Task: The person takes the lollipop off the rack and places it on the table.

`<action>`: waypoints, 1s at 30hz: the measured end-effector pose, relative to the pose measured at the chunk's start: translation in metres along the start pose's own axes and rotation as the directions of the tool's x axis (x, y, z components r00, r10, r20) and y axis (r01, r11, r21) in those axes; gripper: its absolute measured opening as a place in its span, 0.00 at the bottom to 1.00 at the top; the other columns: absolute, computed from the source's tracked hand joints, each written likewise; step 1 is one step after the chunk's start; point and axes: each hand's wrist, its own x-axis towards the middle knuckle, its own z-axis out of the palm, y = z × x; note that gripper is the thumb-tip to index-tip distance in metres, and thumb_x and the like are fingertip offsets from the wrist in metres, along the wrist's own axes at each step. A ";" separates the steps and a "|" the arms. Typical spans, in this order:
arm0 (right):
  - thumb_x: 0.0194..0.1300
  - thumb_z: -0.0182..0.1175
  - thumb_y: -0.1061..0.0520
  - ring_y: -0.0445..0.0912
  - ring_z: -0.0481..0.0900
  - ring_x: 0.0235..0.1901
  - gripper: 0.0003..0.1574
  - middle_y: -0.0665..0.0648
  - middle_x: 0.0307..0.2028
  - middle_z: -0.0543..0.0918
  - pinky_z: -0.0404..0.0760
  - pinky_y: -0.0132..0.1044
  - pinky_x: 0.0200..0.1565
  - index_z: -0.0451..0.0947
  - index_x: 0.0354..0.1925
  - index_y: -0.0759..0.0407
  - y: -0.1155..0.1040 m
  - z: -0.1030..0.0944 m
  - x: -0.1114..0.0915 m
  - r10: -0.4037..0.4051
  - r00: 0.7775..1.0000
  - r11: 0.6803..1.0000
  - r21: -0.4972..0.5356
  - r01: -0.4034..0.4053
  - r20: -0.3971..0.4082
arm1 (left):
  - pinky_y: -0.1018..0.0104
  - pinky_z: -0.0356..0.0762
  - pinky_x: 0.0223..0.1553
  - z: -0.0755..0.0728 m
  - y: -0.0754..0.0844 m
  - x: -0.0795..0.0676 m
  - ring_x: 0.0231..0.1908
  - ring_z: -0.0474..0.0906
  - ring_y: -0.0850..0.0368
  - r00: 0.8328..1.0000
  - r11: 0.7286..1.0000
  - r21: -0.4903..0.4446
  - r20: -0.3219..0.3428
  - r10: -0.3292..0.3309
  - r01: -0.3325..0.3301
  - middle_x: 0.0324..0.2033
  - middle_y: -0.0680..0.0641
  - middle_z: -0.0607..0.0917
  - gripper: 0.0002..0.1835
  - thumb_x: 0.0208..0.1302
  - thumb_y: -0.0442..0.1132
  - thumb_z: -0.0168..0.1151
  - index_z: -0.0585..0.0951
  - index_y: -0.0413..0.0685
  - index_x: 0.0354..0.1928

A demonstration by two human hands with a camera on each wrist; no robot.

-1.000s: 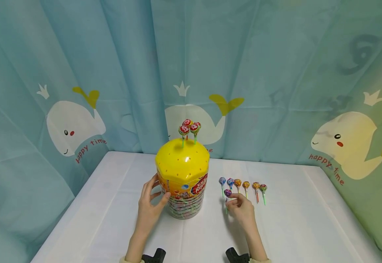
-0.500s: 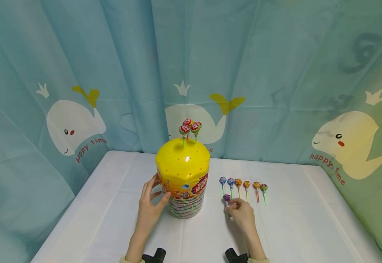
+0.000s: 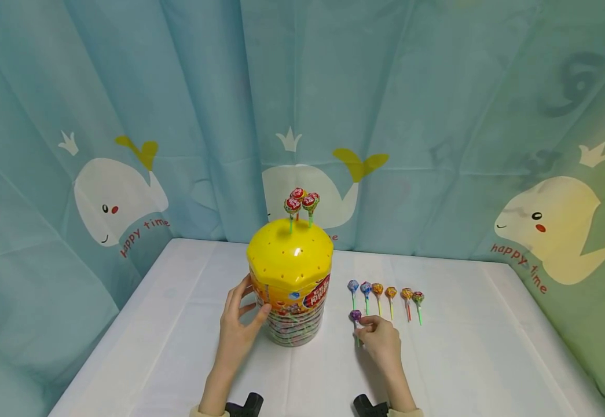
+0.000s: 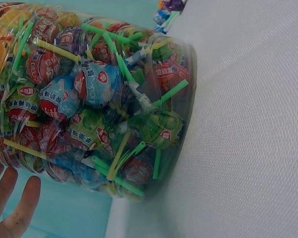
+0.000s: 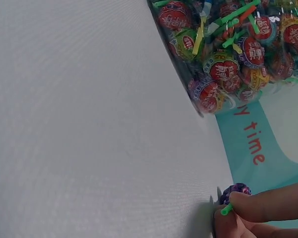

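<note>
A large clear jar (image 3: 294, 329) full of wrapped lollipops stands upright on the table, with a yellow domed lid (image 3: 289, 258) pierced by small holes. Several red-topped lollipops (image 3: 293, 205) stick up out of the lid. My left hand (image 3: 237, 324) holds the jar's left side, thumb at the front and fingers reaching round. To the jar's right, my right hand (image 3: 384, 340) pinches the green stick of a purple-wrapped lollipop (image 3: 355, 315) between thumb and fingers, close to the tabletop. In the right wrist view the lollipop's purple head (image 5: 237, 191) shows just past the fingertips.
Loose lollipops lie in a row behind my right hand: blue ones (image 3: 353, 286) at the left, orange ones (image 3: 377, 289) in the middle, a green-and-red one (image 3: 418, 297) at the right end. A whale-print curtain (image 3: 417, 116) hangs behind the white table (image 3: 469, 347).
My right hand has drawn the purple lollipop toward me, away from the row, then shifted it slightly left. The left hand and the jar have stayed in place.
</note>
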 end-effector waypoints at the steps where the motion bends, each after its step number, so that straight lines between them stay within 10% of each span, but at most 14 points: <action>1: 0.50 0.66 0.62 0.40 0.70 0.17 0.14 0.52 0.18 0.81 0.64 0.31 0.22 0.83 0.38 0.67 0.000 0.000 0.000 0.000 1.000 1.000 -0.003 0.000 -0.002 | 0.52 0.80 0.52 -0.001 0.005 0.000 0.59 0.70 0.52 1.000 1.000 0.000 0.003 -0.008 0.008 0.61 0.41 0.72 0.38 0.55 0.27 0.65 0.64 0.43 0.69; 5: 0.50 0.67 0.62 0.40 0.71 0.16 0.14 0.52 0.18 0.82 0.65 0.32 0.22 0.83 0.38 0.67 -0.001 -0.001 -0.001 -0.007 1.000 1.000 -0.013 0.007 0.000 | 0.51 0.80 0.52 -0.003 0.014 0.000 0.58 0.70 0.48 1.000 1.000 0.004 0.008 -0.014 0.014 0.61 0.39 0.72 0.37 0.56 0.27 0.64 0.64 0.39 0.69; 11: 0.49 0.67 0.62 0.41 0.71 0.15 0.15 0.52 0.18 0.82 0.65 0.32 0.22 0.82 0.38 0.67 -0.001 0.001 -0.001 -0.015 1.000 0.999 -0.031 0.015 0.003 | 0.57 0.80 0.52 0.001 -0.013 0.000 0.59 0.70 0.57 1.000 1.000 0.001 0.008 0.017 -0.017 0.62 0.47 0.72 0.39 0.57 0.31 0.66 0.63 0.53 0.71; 21: 0.50 0.69 0.61 0.40 0.74 0.15 0.14 0.53 0.19 0.82 0.68 0.33 0.20 0.79 0.36 0.65 -0.002 -0.001 -0.004 -0.033 0.999 0.999 -0.033 0.033 0.012 | 0.47 0.80 0.51 -0.006 0.026 -0.001 0.58 0.70 0.44 1.000 1.000 -0.003 0.009 -0.014 0.014 0.60 0.37 0.72 0.36 0.56 0.27 0.64 0.64 0.37 0.68; 30: 0.53 0.67 0.59 0.40 0.73 0.16 0.12 0.53 0.20 0.81 0.67 0.33 0.22 0.79 0.37 0.62 -0.015 -0.015 -0.006 -0.039 0.999 0.998 -0.049 0.039 0.003 | 0.46 0.79 0.51 -0.006 0.027 -0.001 0.58 0.71 0.44 1.000 1.000 -0.015 0.008 -0.017 0.017 0.60 0.37 0.72 0.36 0.56 0.27 0.64 0.65 0.38 0.68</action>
